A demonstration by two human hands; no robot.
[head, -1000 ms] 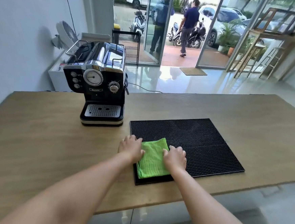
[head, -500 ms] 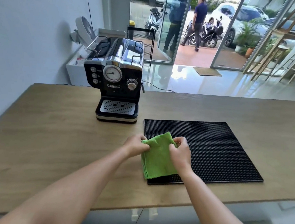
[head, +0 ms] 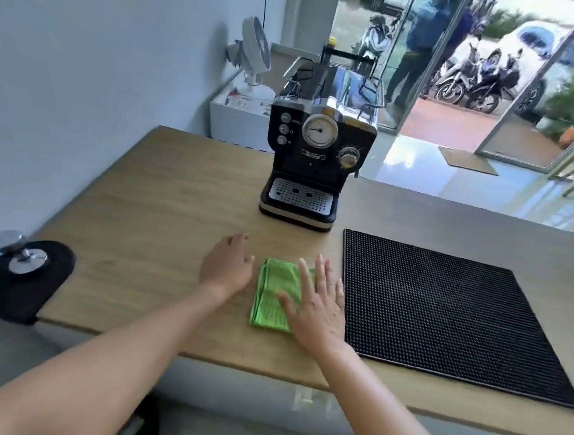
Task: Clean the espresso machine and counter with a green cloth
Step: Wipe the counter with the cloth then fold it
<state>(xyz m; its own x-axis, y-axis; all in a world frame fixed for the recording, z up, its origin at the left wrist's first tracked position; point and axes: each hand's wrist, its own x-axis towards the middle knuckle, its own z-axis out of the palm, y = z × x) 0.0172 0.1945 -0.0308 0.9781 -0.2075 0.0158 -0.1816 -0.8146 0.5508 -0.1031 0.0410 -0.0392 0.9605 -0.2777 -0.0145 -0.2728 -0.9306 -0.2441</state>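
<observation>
Green cloth (head: 274, 295) folded flat on desk (head: 148, 213), lower centre of frame, left of black mat (head: 443, 308). Right hand (head: 318, 305) spread flat, pressing it; left hand (head: 226, 267) open, empty, just beside. Best: even palm pressure, overlapping strokes toward espresso machine (head: 314, 157) above.

One wide-angle camera, worn on the head, supplied the only view. It faced forward and down from above the near edge of the wooden counter (head: 149, 206), at close range. Both forearms entered from the bottom of the frame, with the left hand (head: 225, 271) and right hand (head: 319, 309) at lower centre. The view was rolled, so the near and far edges of the counter sloped down to the right. The espresso machine (head: 318, 151) stood near the far edge, its front panel facing the camera. The black bar mat (head: 443, 308) filled the right side. Glass doors (head: 402, 89) lay beyond the far edge.
</observation>
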